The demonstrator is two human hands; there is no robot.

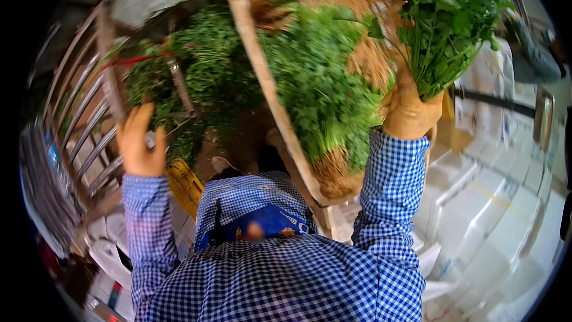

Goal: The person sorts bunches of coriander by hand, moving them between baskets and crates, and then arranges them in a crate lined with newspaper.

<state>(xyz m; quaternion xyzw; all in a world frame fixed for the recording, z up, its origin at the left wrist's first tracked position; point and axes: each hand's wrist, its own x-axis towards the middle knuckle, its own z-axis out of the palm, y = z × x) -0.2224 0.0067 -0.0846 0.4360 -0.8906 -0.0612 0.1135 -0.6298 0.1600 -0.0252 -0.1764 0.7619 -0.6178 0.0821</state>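
Note:
My right hand (411,113) is closed around the stems of a bunch of coriander (444,30), its broad dark leaves fanning upward at the upper right. It is raised over the right side of a long tan plastic basket (269,86). Inside the basket lie more green bunches (322,92), with pale brown roots (333,164) showing at the near end and on the right. My left hand (143,140) is held up at the left, fingers apart and nothing in it. Behind its fingers are a metal-barred rack and loose greens (205,53).
The barred rack (89,125) stands at the left, with a red strip (140,59) across the greens. A yellow slotted crate (185,188) is beside my left forearm. Stacked grey sheets (47,185) line the far left. White boxes (476,214) fill the right side.

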